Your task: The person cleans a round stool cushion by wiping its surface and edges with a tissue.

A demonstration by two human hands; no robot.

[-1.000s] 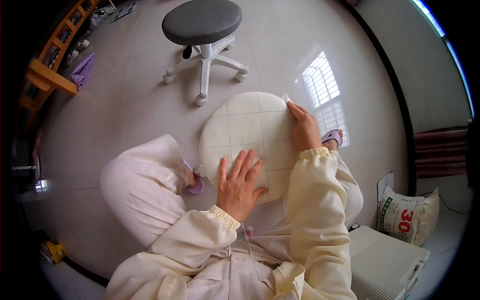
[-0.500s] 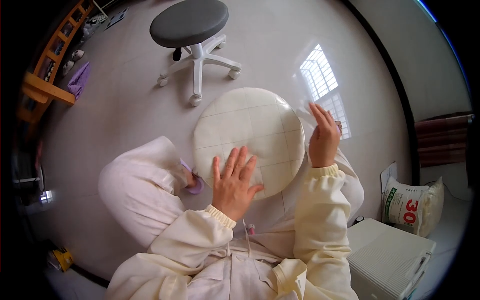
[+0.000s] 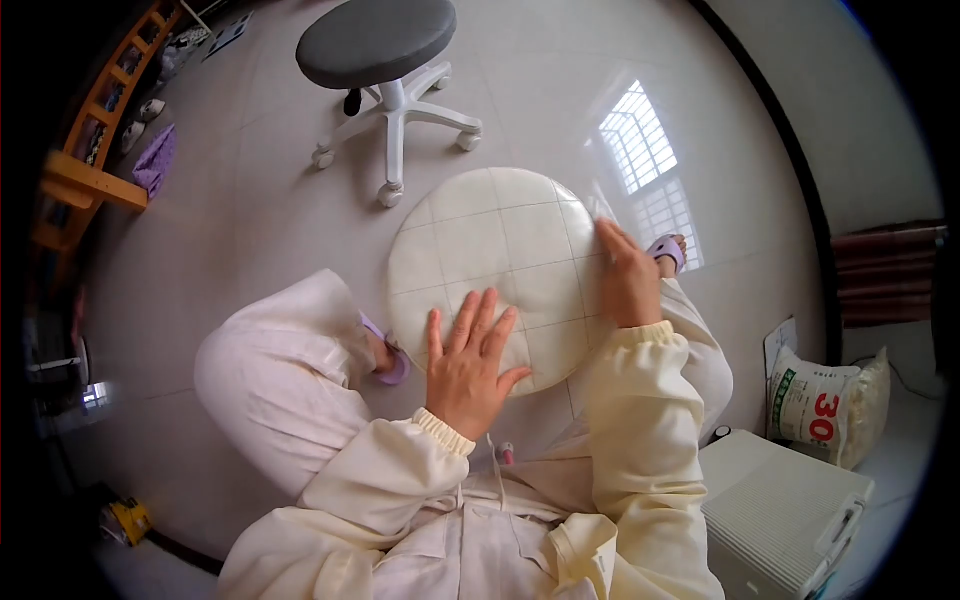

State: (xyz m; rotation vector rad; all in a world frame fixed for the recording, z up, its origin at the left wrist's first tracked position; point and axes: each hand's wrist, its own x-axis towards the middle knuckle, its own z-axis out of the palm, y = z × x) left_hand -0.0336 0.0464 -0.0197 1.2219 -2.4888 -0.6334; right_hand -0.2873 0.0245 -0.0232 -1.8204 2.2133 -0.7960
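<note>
A round, cream-white padded stool seat (image 3: 490, 240) with a grid of stitched lines sits between my bent knees. My left hand (image 3: 468, 375) lies open on its near part, palm down with the fingers spread. At the seat's right edge, my right hand (image 3: 630, 280) is against the side, fingers stretched forward and somewhat blurred. A pale, wispy patch shows by its fingertips, and I cannot make out what it is. The underside of the seat is hidden.
Ahead stands a grey swivel stool (image 3: 378, 45) on white casters. A ribbed white box (image 3: 775, 510) and a printed sack (image 3: 825, 405) are at my right. A wooden rack (image 3: 95, 180) and a purple cloth item (image 3: 155, 162) stand at the far left.
My right hand has come down and left from the air beside the seat to its right edge. My left hand stays on the seat.
</note>
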